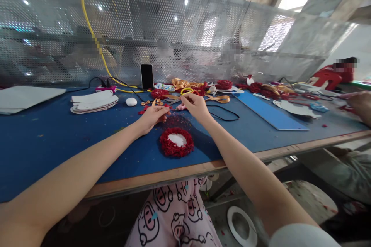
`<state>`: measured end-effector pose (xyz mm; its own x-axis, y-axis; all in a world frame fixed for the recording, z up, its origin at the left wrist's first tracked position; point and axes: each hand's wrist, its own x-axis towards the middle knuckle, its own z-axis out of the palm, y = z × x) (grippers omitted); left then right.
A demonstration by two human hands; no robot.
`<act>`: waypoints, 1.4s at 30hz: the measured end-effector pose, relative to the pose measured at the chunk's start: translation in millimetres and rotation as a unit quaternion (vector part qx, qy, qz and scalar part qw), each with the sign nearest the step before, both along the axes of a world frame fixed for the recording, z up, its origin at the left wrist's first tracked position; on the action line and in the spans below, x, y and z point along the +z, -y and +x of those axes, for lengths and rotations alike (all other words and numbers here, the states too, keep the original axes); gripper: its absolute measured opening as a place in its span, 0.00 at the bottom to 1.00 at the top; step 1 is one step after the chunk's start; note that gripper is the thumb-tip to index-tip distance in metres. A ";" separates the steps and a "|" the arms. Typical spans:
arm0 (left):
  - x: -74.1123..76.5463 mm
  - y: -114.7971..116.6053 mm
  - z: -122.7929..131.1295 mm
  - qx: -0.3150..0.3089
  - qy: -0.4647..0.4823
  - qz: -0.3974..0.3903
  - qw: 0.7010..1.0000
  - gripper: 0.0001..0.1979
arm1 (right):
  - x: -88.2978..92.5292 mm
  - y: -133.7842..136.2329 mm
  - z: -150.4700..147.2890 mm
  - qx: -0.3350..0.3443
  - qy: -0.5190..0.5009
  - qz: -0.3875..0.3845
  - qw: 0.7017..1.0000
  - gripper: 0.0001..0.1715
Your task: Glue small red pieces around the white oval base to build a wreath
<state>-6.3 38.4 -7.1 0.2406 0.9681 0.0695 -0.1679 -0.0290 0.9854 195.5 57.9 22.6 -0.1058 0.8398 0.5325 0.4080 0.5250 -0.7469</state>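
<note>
Over the blue table, my left hand (158, 117) is closed in a pinch, thumb against fingers. Whatever lies between them is too small to make out. My right hand (194, 105) is also pinched, slightly higher and to the right, with its fingertips' contents unclear. Just behind it lie scissors with yellow handles (188, 90) and a pink tool (182, 107), partly covered by the hand. An orange ribbon (159, 100) and red scraps lie behind my left hand. Nearer to me, untouched, rests a round red ruffled piece (176, 148) with a white centre.
A phone (147, 77) stands against the perforated metal screen. White sheets (94, 102) and a white mouse-shaped object (131, 102) are at left. A blue board (269, 112) and black cord (228, 117) lie right. A co-worker's hand (361, 106) shows at far right.
</note>
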 end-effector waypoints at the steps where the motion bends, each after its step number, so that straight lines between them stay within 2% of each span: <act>1: 0.4 0.5 -0.1 -0.003 0.003 0.000 1.000 0.13 | 0.6 -0.7 0.7 -0.021 0.005 0.003 1.000 0.13; 6: 3.1 1.3 0.1 -0.001 0.014 -0.014 1.000 0.10 | 2.1 -1.0 1.6 -0.028 0.008 -0.023 0.999 0.12; 11: 1.2 -2.0 -1.2 0.014 0.015 -0.026 0.999 0.11 | 0.1 -3.7 3.4 -0.038 0.046 -0.003 0.998 0.15; 16: 0.2 -3.3 -2.2 0.013 0.015 -0.028 0.999 0.11 | -0.7 -6.0 4.4 -0.041 0.043 -0.024 0.998 0.14; 19: 2.6 -1.3 -0.9 0.015 0.018 -0.027 0.999 0.10 | -1.9 -7.6 4.9 -0.042 0.055 -0.022 0.997 0.13; 23: 7.3 3.4 1.1 0.020 0.029 -0.032 0.999 0.07 | -5.0 -12.1 7.7 -0.077 0.073 -0.020 0.994 0.13; 26: 9.9 6.1 1.6 0.022 0.050 -0.039 0.998 0.03 | -8.7 -17.3 10.0 -0.087 0.072 -0.041 0.993 0.13; 30: 10.8 6.1 1.6 0.021 0.071 -0.059 0.995 0.03 | -11.1 -20.4 10.3 -0.079 0.088 -0.091 0.989 0.16; 34: 10.4 4.9 2.5 0.029 0.082 -0.067 0.994 0.05 | -7.8 -15.8 8.0 -0.073 0.137 -0.077 0.985 0.21; 38: 9.1 4.7 3.1 0.035 0.079 -0.058 0.995 0.03 | -6.0 -13.0 5.0 -0.068 0.104 -0.071 0.990 0.16; 42: 6.6 3.8 2.2 0.029 0.073 -0.042 0.996 0.01 | -7.9 -15.6 4.5 -0.024 0.084 -0.098 0.991 0.15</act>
